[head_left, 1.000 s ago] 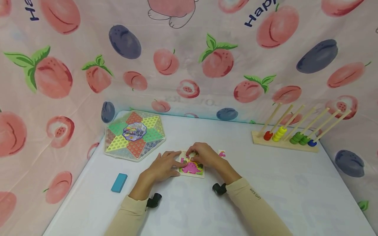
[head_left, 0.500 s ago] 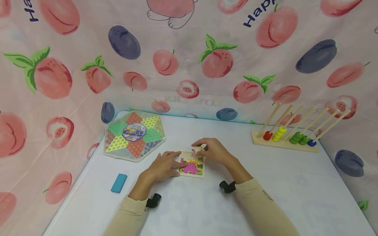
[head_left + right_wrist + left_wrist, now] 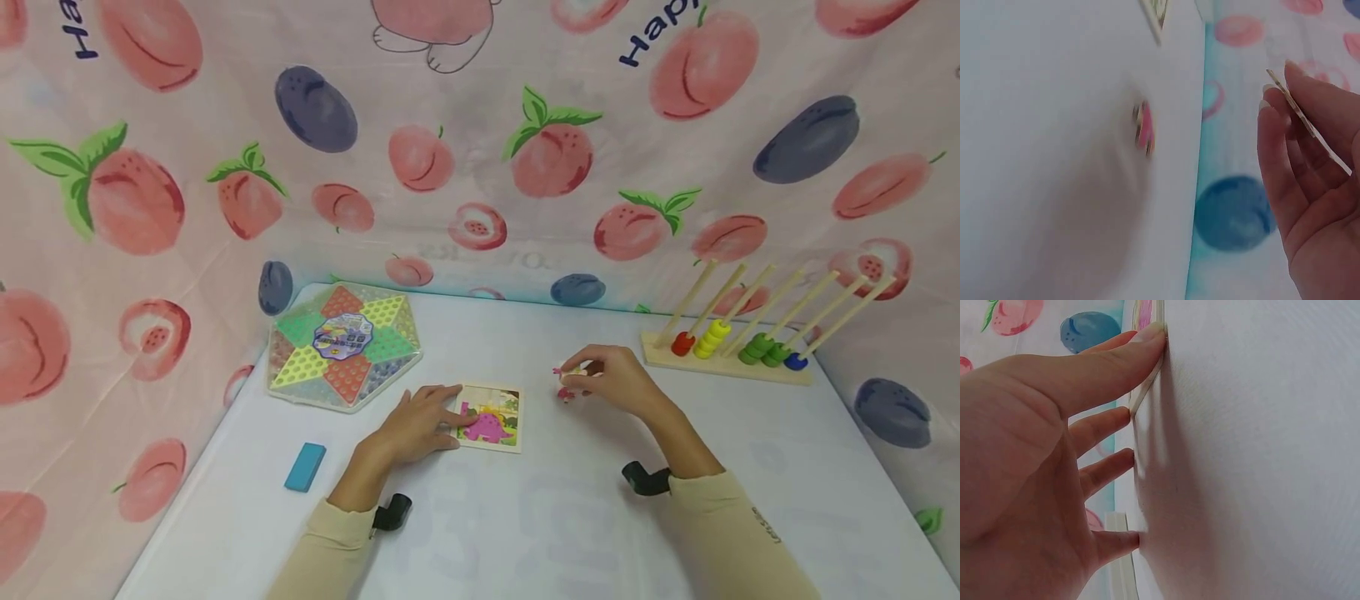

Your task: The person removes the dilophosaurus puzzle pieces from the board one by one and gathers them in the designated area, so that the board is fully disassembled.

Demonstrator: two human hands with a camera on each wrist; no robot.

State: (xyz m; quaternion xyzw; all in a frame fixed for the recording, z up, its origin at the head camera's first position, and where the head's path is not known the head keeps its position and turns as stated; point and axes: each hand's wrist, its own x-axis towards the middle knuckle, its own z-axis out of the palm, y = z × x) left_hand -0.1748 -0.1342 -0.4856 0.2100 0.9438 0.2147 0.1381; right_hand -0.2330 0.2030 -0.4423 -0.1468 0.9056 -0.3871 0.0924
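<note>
A small jigsaw puzzle (image 3: 495, 429) with a pink dinosaur lies in its pale wooden frame at mid-table in the head view. The upper part of the frame shows bare wood. My left hand (image 3: 412, 427) rests at the puzzle's left side with fingers spread, index finger on the picture and thumb at the near edge (image 3: 1113, 369). To the right, my right hand (image 3: 618, 382) pinches a thin puzzle piece (image 3: 1296, 106) between thumb and fingertips, above the table. Just below it, a loose pink-marked puzzle piece (image 3: 1145, 128) lies on the white surface.
A hexagonal Chinese checkers board (image 3: 348, 342) lies at the back left. A blue block (image 3: 304, 467) is left of my left forearm. At the back right stands a wooden peg rack (image 3: 727, 367) with coloured beads. A fruit-print cloth (image 3: 480, 167) hangs behind the table.
My right hand has lifted a puzzle piece from the upper part of the puzzle and carried it right, over the loose piece. The left hand has stayed in place.
</note>
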